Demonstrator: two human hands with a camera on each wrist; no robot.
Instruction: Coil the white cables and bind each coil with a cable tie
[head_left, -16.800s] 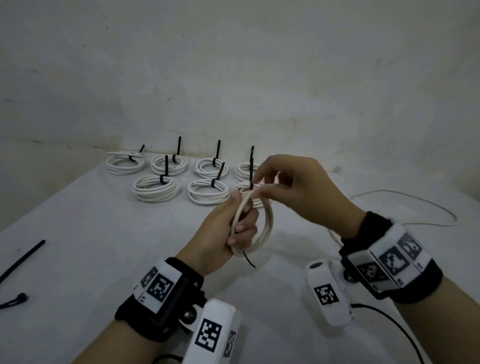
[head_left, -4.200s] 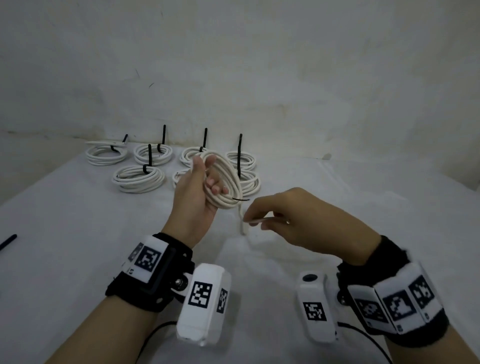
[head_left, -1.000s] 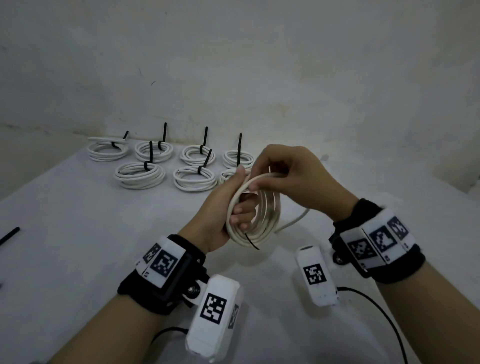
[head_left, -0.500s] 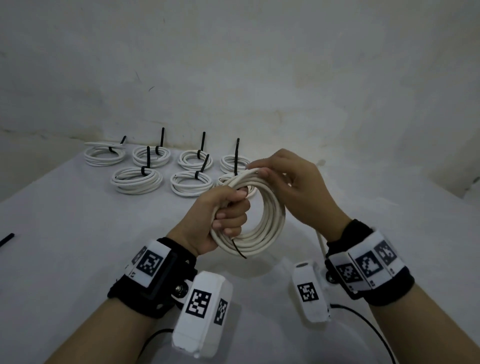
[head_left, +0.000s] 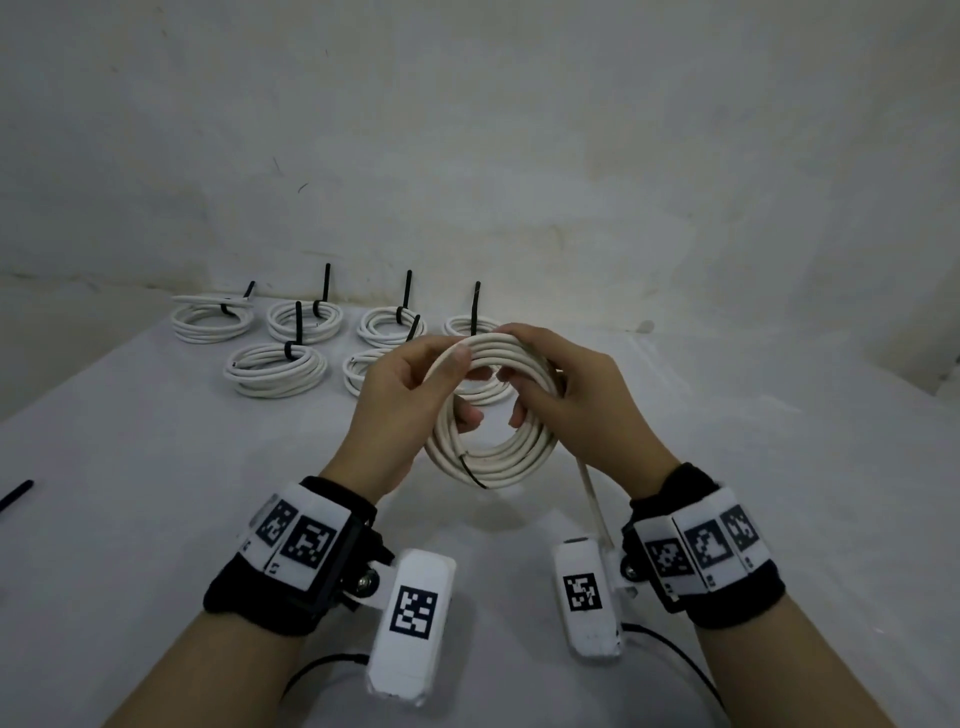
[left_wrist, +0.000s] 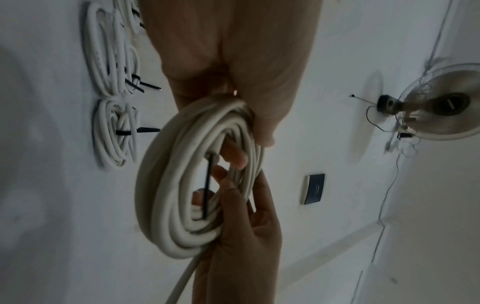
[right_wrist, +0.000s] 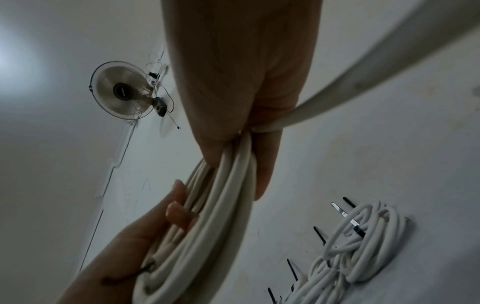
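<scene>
A white cable coil (head_left: 493, 457) of several turns stands upright above the table between both hands. My left hand (head_left: 441, 387) grips its upper left, thumb on top and fingers through the loop. My right hand (head_left: 540, 400) grips the upper right side. A short loose tail (head_left: 592, 499) runs from the right hand down toward the right wrist. A thin black wire end (head_left: 472, 470) sticks out at the coil's bottom. The left wrist view shows the coil (left_wrist: 166, 185) with the right hand (left_wrist: 246, 236) below it. In the right wrist view the tail (right_wrist: 363, 78) passes close by.
Several bound coils (head_left: 275, 369) with black ties (head_left: 298, 327) standing up lie in two rows at the back of the white table (head_left: 156, 519). A loose black tie (head_left: 15, 496) lies at the left edge. A wall fan (left_wrist: 446, 107) hangs on the wall.
The right hand has laid more cable on and slid from the coil's top to its right side. The left thumb now sits on top. The tail is shorter.
</scene>
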